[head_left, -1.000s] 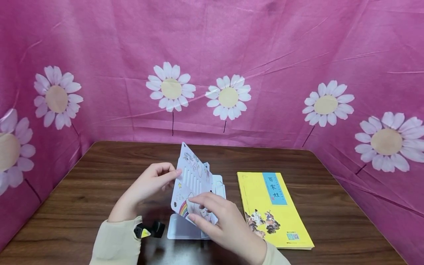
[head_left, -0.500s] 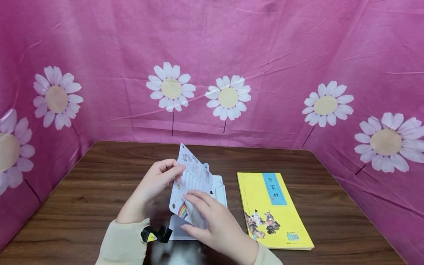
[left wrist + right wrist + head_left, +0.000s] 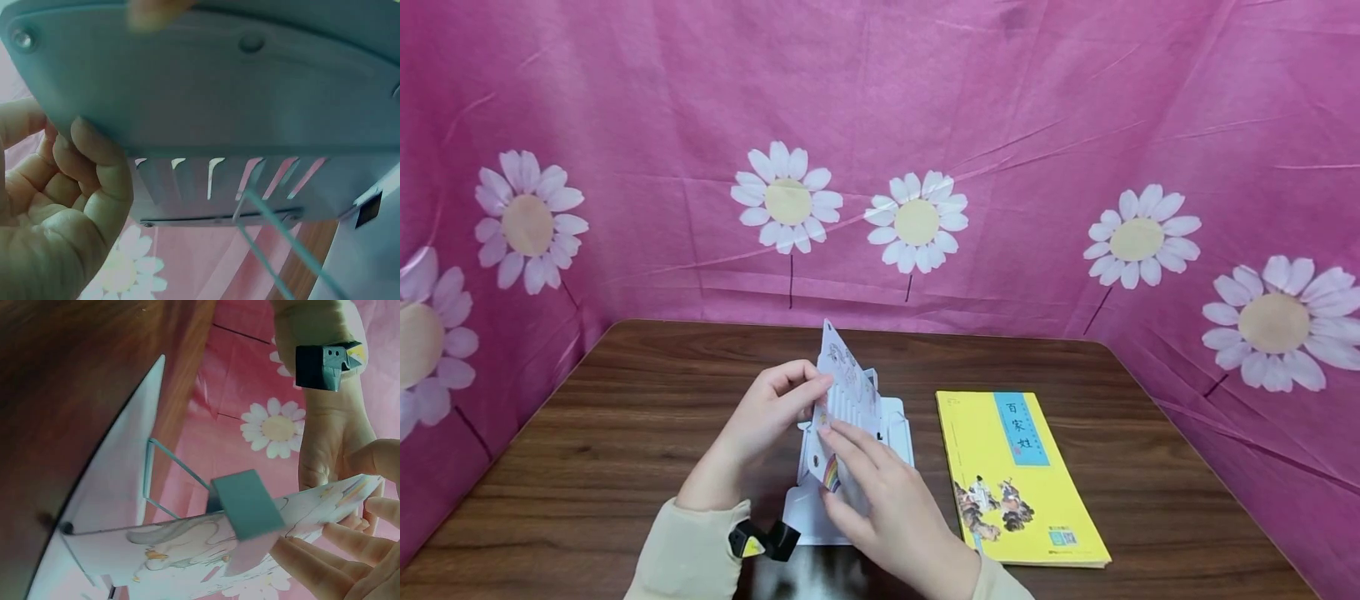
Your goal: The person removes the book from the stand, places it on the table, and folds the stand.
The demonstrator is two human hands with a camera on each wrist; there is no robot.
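A white book stand (image 3: 847, 367), printed with a unicorn and a rainbow, stands near the middle of the table, its slotted panel raised steeply over a flat base (image 3: 818, 518). My left hand (image 3: 766, 421) pinches the panel's left edge, thumb on the printed face and fingers curled behind it. Against the printed face, lower down, rest the extended fingers of my right hand (image 3: 898, 512). Behind the panel, the left wrist view shows a wire prop (image 3: 284, 231) slanting toward the slots. A pale blue-grey square tab (image 3: 247, 503) juts from the panel in the right wrist view.
A yellow book (image 3: 1000, 492) with a blue title strip lies flat right of the stand. The dark wooden table (image 3: 1172, 467) ends at a pink curtain (image 3: 1015, 100) printed with white daisies. A black wrist camera (image 3: 765, 540) sits at my left sleeve.
The panel has swung rightward to a steeper angle, so its printed face looks narrower. My left hand has moved right with its edge; my right hand has shifted slightly left and stays on the face.
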